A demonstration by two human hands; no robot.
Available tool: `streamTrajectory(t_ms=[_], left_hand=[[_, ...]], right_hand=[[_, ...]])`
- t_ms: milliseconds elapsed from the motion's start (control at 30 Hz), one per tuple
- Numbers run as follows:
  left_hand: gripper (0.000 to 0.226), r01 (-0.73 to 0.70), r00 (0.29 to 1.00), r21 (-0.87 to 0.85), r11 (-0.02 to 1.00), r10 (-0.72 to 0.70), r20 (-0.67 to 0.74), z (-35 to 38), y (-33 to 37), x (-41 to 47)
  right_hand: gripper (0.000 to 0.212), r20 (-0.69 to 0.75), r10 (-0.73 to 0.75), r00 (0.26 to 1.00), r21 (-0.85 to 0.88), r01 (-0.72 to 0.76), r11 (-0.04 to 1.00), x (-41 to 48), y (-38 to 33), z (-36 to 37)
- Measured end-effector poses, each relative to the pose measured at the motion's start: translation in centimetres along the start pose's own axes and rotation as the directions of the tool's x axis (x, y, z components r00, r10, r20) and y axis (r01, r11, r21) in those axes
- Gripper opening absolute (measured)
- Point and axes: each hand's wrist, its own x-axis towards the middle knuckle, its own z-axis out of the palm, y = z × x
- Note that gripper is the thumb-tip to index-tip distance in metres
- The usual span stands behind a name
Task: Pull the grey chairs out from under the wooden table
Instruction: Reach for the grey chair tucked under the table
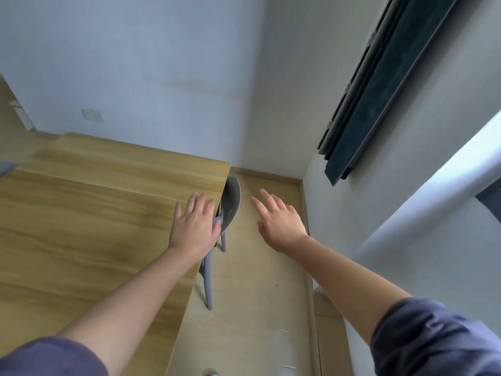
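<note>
1 grey plastic chair point(231, 204) tucked at light wooden table's point(95, 213) right edge | left hand point(193, 223) nearer, fingers spread, thumb touching backrest | right hand point(279, 219) spread, empty, rightward of backrest

A grey chair point(230, 204) with slim grey legs stands tucked under the light wooden table's point(95, 218) right edge.
</note>
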Motion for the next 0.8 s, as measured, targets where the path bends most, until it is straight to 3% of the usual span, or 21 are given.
streamTrajectory(t_ms=[433, 633, 800], left_hand=[[0.040, 0.010, 0.990, -0.011, 1.000, -0.008, 0.137, 10.1, -0.2, 11.9], [0.034, 0.177, 0.961, -0.155, 0.972, -0.136, 0.241, 15.5, 1.4, 13.4], [0.029, 0.306, 0.902, -0.164, 0.938, -0.230, 0.365, 19.7, 2.7, 13.6]], right_hand=[[0.073, 0.294, -0.187, 0.937, -0.043, 0.209, 0.977, 16.2, 6.7, 9.6], [0.069, 0.368, -0.395, 0.842, -0.041, 0.439, 0.897, 22.4, 9.0, 14.5], [0.072, 0.403, -0.554, 0.728, -0.093, 0.635, 0.767, 25.3, 9.2, 18.1]])
